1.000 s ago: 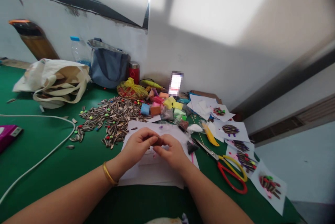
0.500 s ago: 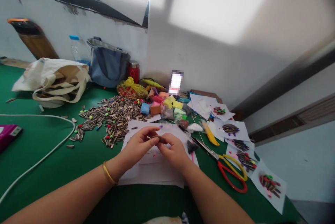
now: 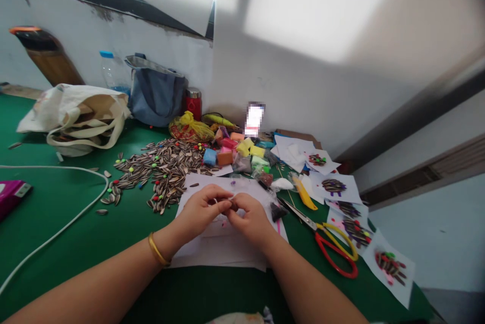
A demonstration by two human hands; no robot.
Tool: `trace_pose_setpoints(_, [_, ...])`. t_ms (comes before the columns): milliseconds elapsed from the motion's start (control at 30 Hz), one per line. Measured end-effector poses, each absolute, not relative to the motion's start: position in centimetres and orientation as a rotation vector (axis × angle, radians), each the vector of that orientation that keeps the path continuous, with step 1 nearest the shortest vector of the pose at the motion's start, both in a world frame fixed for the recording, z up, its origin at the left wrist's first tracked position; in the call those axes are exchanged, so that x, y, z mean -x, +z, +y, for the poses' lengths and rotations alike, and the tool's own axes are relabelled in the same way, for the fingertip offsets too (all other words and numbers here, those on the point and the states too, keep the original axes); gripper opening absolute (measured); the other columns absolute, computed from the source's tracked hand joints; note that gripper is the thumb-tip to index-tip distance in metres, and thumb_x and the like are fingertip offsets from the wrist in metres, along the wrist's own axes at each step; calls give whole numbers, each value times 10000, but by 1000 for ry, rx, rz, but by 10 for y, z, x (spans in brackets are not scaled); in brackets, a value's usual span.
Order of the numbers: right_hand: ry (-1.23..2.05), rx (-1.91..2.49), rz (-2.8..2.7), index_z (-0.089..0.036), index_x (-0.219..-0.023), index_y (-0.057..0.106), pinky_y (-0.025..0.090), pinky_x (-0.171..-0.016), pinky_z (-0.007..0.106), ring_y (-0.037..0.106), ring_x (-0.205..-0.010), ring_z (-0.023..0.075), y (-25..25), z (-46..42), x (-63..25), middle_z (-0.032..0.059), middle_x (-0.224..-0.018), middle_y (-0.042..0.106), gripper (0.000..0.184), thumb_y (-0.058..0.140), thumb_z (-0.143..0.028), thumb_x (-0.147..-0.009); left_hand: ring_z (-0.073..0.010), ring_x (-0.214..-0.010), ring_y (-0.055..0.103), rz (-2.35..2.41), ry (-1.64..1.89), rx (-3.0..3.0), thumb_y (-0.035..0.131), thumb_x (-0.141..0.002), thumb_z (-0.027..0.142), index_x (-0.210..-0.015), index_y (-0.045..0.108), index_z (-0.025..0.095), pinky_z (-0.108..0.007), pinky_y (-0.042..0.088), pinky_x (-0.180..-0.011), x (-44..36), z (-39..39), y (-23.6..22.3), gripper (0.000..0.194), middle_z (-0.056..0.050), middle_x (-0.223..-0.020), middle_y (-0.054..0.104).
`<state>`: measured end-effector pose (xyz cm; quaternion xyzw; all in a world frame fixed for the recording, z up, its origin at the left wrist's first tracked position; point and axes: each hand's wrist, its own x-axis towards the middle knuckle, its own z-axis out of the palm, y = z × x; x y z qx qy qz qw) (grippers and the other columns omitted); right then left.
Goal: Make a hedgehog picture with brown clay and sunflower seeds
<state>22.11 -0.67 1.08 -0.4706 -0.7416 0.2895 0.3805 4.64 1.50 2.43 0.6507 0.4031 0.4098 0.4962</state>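
Note:
Above a stack of white paper (image 3: 231, 253), my left hand (image 3: 202, 210) and my right hand (image 3: 250, 218) meet at the fingertips. Both are closed, thumbs and fingers pinched together around a small brown piece (image 3: 232, 204). It looks like modelling clay, but the fingers cover most of it. One sunflower seed (image 3: 194, 185) lies on the upper left of the paper. Beyond my left hand spreads a pile of striped sunflower seeds (image 3: 170, 167) with small coloured balls among them. Packets of coloured clay (image 3: 225, 158) are heaped just past the paper.
Right of the paper lie open scissors (image 3: 333, 243) and a yellow cutter (image 3: 305, 193). Seed-and-clay pictures (image 3: 394, 268) line the right edge. A phone (image 3: 253, 119) leans on the wall. A cloth bag (image 3: 71, 111), a blue bag (image 3: 157, 91) and a white cable (image 3: 64, 233) occupy the left.
My fingertips have shifted slightly and drawn closer together, so less of the brown piece shows between them. Everything else on the table stays where it was.

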Motion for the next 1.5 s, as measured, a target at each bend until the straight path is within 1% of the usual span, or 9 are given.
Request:
trace_pose_setpoints(100, [750,1218,-1904,-205,-728,636,398,-710,274,557,-752,149,11,-7,-221,-15,-739,612,139,657,-250,-857,-202,-816,673,961,963,-1518,683,-800,321,-808,734,181,-328,543,-785,-46,15,24,149,-54,-821,711])
trace_pose_setpoints(300, [813,1183,-1833,-208,-816,672,422,-760,280,588,-815,160,13,-7,-222,4,-826,663,100,612,-251,-883,-222,-939,671,981,1022,-1474,672,-809,347,-1071,726,208,-345,551,-828,-47,15,23,301,-76,-1022,717])
trace_pose_setpoints(500, [735,1209,-1872,-201,-774,649,413,-733,283,566,-780,159,11,-8,-222,-4,-775,626,99,654,-257,-857,-203,-814,669,979,959,-1548,687,-783,314,-805,766,190,-324,554,-768,-45,16,24,149,-61,-826,702])
trace_pose_setpoints(633, [762,1157,-1847,-225,-909,692,427,-792,298,594,-855,169,12,-7,-222,11,-871,677,92,630,-293,-900,-217,-928,659,969,997,-1515,674,-799,321,-945,774,208,-343,549,-831,-45,16,25,210,-71,-947,691])
trace_pose_setpoints(733, [715,1196,-1878,-214,-839,682,424,-757,296,586,-810,168,12,-6,-222,10,-814,662,80,619,-236,-883,-196,-891,647,997,1018,-1591,726,-745,293,-1035,760,253,-318,542,-790,-45,17,23,295,-43,-953,677])
trace_pose_setpoints(900, [698,1217,-1900,-207,-787,663,408,-724,289,570,-778,164,11,-6,-222,-1,-771,635,71,646,-231,-852,-186,-789,634,1047,1021,-1656,728,-745,292,-782,778,222,-309,512,-746,-46,18,21,94,-37,-784,670])
trace_pose_setpoints(1100, [761,1182,-1876,-216,-856,686,425,-777,293,597,-843,168,11,-5,-222,13,-861,678,97,612,-262,-898,-180,-788,633,1048,1019,-1620,729,-737,287,-1029,744,217,-306,519,-721,-46,17,22,302,-35,-867,686])
trace_pose_setpoints(1300, [739,1234,-1883,-211,-747,655,410,-723,280,568,-764,152,10,-7,-221,-16,-755,629,102,665,-234,-846,-192,-800,648,1092,985,-1722,690,-775,295,-775,758,217,-315,510,-766,-45,16,25,104,-38,-789,698])
trace_pose_setpoints(1500, [767,1227,-1843,-214,-826,685,423,-725,276,570,-779,148,8,-6,-223,-6,-802,647,96,638,-273,-884,-193,-839,667,1050,994,-1608,678,-779,317,-981,743,209,-308,551,-752,-47,17,22,238,-51,-922,709])
